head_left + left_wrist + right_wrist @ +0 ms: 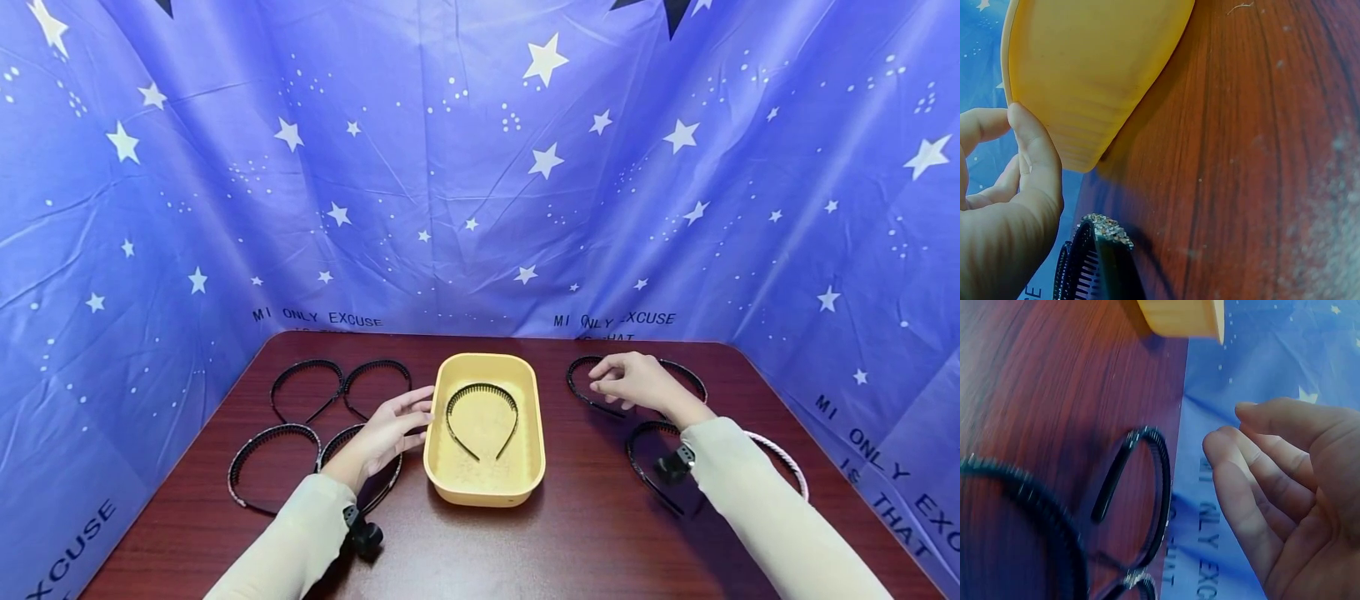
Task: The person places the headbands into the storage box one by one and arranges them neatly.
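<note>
A yellow plastic bin stands mid-table, and a black toothed headband lies inside it. My left hand touches the bin's left side with extended, spread fingers. In the left wrist view its thumb comes right up to the rim. On the right, my right hand hovers over a dark headband, fingers loosely bent and nothing between them. The right wrist view shows that hand's fingertips apart from the headband on the table.
Left of the bin lie several black headbands, one with a glittery band near the front. More headbands are on the right: a black one under the right wrist and a pale pink one partly behind the sleeve. A starry blue curtain surrounds the table.
</note>
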### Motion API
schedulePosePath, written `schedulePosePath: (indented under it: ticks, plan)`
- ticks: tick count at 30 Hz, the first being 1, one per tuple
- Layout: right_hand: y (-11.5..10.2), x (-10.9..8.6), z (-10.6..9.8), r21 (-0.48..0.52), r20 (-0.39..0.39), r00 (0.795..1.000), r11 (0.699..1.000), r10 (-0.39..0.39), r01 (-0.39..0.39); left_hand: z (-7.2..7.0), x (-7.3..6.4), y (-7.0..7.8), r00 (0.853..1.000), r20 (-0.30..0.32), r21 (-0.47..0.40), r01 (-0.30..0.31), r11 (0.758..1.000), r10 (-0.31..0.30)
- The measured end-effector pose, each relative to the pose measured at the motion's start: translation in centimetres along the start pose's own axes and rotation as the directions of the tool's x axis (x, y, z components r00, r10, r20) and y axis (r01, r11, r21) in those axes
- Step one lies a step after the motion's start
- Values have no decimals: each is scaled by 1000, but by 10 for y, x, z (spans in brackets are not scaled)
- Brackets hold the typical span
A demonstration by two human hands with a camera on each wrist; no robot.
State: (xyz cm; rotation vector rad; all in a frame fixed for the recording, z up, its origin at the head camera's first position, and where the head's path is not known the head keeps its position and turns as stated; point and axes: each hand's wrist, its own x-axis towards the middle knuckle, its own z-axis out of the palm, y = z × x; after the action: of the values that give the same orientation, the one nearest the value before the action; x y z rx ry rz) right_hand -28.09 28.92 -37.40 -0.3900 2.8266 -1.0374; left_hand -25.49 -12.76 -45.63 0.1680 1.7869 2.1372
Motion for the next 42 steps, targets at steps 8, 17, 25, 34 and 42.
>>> schedulePosePath:
  ticks: [8,17,25,34,42]
  plan:
    - [21,-20,-16,-60,-41,998,997,40,-42,1,-1,0,1000,-7,-14,-2,1000,2]
    - [42,-40,-23,-65,-55,996,995,67,-70,1,-2,1,1000,-16,-12,-5,1000,5]
    - [62,-57,-28,-31,-59,989,990,132,-134,3,-2,0,1000,-21,2,-5,1000,5]
    - [81,-73,-33,-51,-78,987,988,143,-147,1,-3,0,1000,-14,0,-12,1000,12]
    - [98,-83,-37,-8,-58,979,981,194,-195,2,-2,1,1000,-14,-5,-4,1000,4]
